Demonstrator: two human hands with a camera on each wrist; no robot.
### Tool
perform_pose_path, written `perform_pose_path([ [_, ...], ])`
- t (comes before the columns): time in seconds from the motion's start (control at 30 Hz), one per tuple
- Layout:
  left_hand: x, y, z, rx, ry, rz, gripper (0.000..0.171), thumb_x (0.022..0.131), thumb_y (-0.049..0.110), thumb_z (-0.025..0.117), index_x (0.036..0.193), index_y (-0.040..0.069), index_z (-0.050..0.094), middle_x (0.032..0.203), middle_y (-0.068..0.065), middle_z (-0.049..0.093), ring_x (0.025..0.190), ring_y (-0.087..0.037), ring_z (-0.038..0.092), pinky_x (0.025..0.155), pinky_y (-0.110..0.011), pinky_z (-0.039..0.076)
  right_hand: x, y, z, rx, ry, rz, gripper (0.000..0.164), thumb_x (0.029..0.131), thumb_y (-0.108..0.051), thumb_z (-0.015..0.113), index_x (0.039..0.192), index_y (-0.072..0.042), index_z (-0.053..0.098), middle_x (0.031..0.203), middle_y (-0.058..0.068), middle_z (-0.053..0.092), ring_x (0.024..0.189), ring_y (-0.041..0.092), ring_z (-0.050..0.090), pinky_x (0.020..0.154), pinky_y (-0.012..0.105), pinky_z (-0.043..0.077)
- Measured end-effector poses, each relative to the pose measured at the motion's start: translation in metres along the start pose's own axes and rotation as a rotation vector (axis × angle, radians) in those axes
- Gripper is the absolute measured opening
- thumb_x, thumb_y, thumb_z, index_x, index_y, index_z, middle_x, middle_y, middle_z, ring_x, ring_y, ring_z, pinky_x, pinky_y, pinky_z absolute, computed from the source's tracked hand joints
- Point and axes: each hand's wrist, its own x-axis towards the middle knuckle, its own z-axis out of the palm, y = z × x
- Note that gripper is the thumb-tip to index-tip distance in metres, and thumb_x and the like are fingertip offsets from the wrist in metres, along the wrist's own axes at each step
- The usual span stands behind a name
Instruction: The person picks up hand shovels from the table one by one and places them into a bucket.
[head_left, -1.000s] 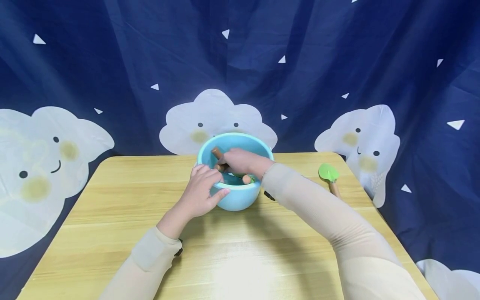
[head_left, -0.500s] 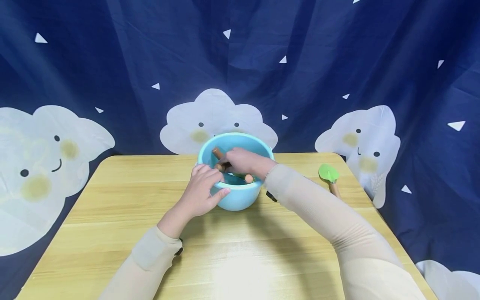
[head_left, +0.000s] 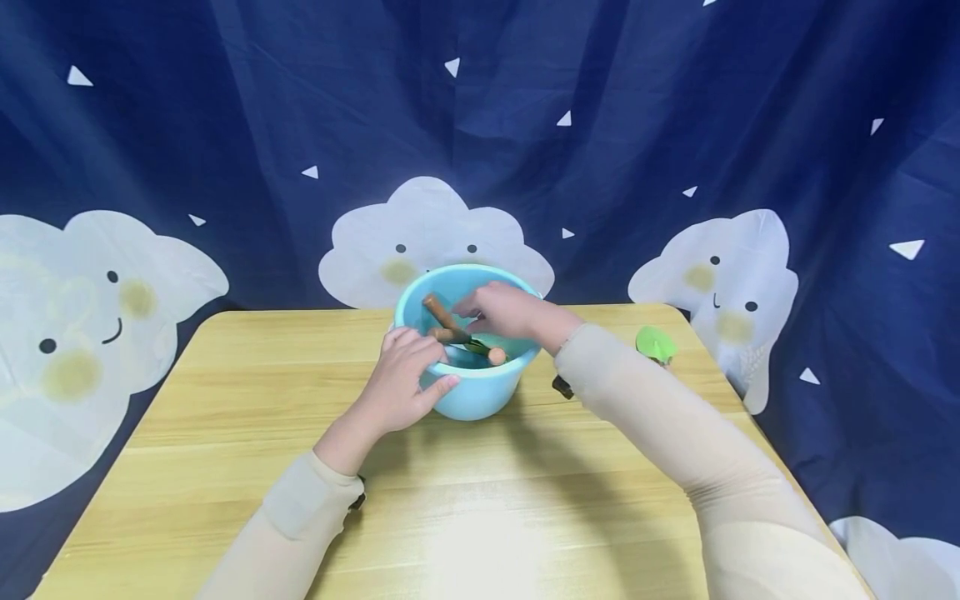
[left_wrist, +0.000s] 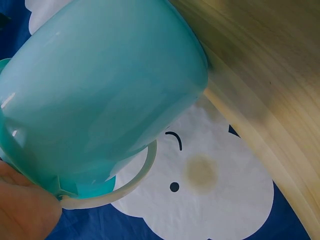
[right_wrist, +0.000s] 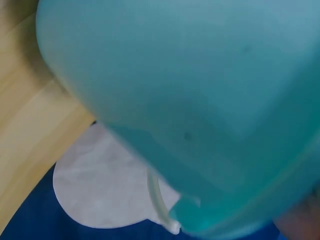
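A light blue bucket stands on the table, and several wooden tool handles show inside it. My left hand grips its near left rim, fingers over the edge and thumb outside. Over the bucket's right side, my right hand reaches in with its fingers loosely bent and nothing between them, just right of the handles. Both wrist views are filled mostly by the bucket's outer wall; a pale carrying handle hangs beside it. The tools' lower ends are mostly hidden in the bucket.
A small green toy shovel lies at the table's right, its handle now covered by my right sleeve. Behind the wooden table hangs a dark blue curtain with white clouds.
My right hand has let go of a wooden-handled tool in the bucket and drawn up and right, its fingers loosening. My left hand stays on the rim.
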Motion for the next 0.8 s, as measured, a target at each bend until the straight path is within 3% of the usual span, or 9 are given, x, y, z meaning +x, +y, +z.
perform_pose_path([
  [0.07,0.0,0.0,0.0,0.0,-0.005,-0.005,0.028,0.094,0.042,0.061,0.085,0.016,0.054,0.084,0.005,0.055,0.085,-0.018,0.046,0.101,-0.05,0.027,-0.006,0.001,-0.003,0.005,0.013,0.026,0.032,0.094,-0.011,0.07,0.125,-0.006,0.069,0.125,0.01,0.068,0.113,0.024,0.066,0.097,0.035,0.05],
  [0.23,-0.001,-0.001,0.001,0.003,-0.007,-0.012,0.029,0.095,0.043,0.06,0.086,0.016,0.055,0.084,0.005,0.056,0.086,-0.018,0.047,0.101,-0.05,0.027,-0.022,0.001,-0.013,0.015,0.045,0.079,0.035,0.093,-0.012,0.071,0.127,-0.004,0.068,0.127,0.009,0.068,0.114,0.023,0.066,0.097,0.034,0.051],
  [0.43,-0.001,-0.001,0.001,0.0,-0.005,-0.01,0.035,0.097,0.05,0.054,0.086,0.016,0.055,0.085,0.005,0.057,0.086,-0.019,0.047,0.101,-0.051,0.026,-0.042,-0.002,-0.028,0.013,0.099,0.076,0.034,0.092,-0.008,0.073,0.125,-0.003,0.069,0.123,0.011,0.069,0.108,0.025,0.069,0.093,0.035,0.053],
  [0.8,0.001,0.001,0.001,-0.005,-0.008,-0.014,0.033,0.096,0.046,0.056,0.085,0.015,0.054,0.085,0.004,0.057,0.086,-0.02,0.047,0.101,-0.051,0.026,-0.078,0.0,-0.049,0.028,0.191,0.084,0.036,0.09,-0.005,0.074,0.125,-0.004,0.069,0.122,0.011,0.069,0.108,0.028,0.069,0.092,0.041,0.054],
])
